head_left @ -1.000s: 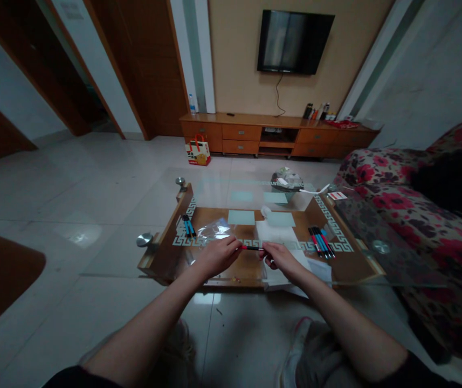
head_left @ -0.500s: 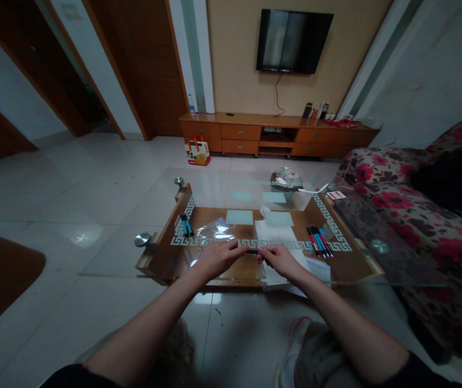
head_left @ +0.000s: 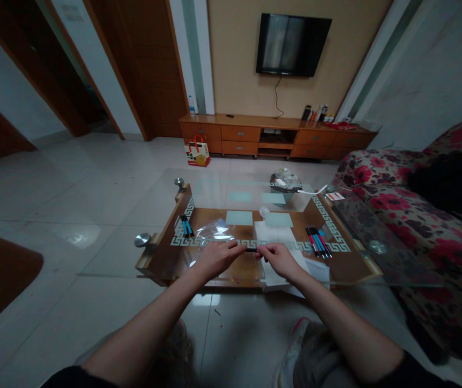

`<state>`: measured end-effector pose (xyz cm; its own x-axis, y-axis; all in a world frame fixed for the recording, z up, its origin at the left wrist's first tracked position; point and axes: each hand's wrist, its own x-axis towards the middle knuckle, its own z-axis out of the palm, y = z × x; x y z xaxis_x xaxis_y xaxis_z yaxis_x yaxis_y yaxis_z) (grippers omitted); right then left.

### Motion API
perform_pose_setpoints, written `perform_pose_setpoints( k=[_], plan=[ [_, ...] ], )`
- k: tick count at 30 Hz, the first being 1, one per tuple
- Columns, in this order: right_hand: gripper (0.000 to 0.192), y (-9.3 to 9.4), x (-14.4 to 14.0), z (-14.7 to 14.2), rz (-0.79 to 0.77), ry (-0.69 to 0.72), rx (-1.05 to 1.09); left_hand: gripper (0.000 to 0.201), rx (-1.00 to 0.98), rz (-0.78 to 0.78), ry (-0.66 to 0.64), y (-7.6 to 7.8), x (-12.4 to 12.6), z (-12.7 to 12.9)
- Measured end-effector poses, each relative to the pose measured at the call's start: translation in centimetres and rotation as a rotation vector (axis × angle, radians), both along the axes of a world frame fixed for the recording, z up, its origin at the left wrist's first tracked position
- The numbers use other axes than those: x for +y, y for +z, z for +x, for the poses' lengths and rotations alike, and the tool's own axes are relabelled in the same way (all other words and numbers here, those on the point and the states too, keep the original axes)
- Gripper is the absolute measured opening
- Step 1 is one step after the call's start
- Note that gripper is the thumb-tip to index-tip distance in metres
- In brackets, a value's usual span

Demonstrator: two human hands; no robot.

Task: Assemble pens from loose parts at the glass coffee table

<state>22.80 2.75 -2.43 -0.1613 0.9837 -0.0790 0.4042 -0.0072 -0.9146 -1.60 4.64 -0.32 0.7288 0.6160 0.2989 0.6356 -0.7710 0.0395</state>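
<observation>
Between my two hands is a thin black pen [head_left: 251,249], held level above the near part of the glass table [head_left: 113,258]. My left hand [head_left: 223,256] pinches its left end, and my right hand [head_left: 274,257] has its fingers closed on the right end. Most of the pen is hidden in the fingers. Clear plastic packaging [head_left: 214,233] lies just beyond my left hand. To the right, a row of pink, blue and black pens [head_left: 318,242] rests on the table, and a few blue pens [head_left: 187,226] lie at the left.
White paper sheets [head_left: 275,235] show under and beside my right hand. A bin with a grey bag [head_left: 286,180] stands beyond the table's far side. A flowered sofa [head_left: 400,199] borders the right, and a paper bag [head_left: 197,152] stands by the TV cabinet [head_left: 239,132].
Both hands stay almost in place on the pen. My right hand has shifted very slightly left, and the view has tilted a little.
</observation>
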Motion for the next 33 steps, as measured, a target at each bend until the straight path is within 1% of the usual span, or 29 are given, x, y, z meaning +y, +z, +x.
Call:
perform_pose_setpoints(
  k=[9, 16, 26, 31, 33],
  plan=[
    [0.043, 0.22, -0.13, -0.01, 0.027, -0.003, -0.018, 0.028, 0.018, -0.021, 0.018, -0.06, 0.01, 0.08],
    [0.043, 0.05, -0.05, 0.06, 0.061, 0.004, -0.041, 0.028, 0.03, -0.049, 0.033, -0.46, 0.18, 0.1],
    [0.034, 0.02, 0.48, -0.26, 0.121, 0.071, -0.031, 0.027, 0.131, -0.04, 0.075, -0.25, 0.18, -0.55],
    [0.024, -0.17, 0.35, -0.28, 0.108, 0.03, 0.002, 0.024, 0.135, -0.058, 0.068, -0.67, 0.33, -0.51],
    [0.023, -0.3, 0.31, -0.39, 0.099, 0.005, 0.034, 0.021, 0.121, -0.064, 0.057, -0.78, 0.35, -0.51]
  ],
)
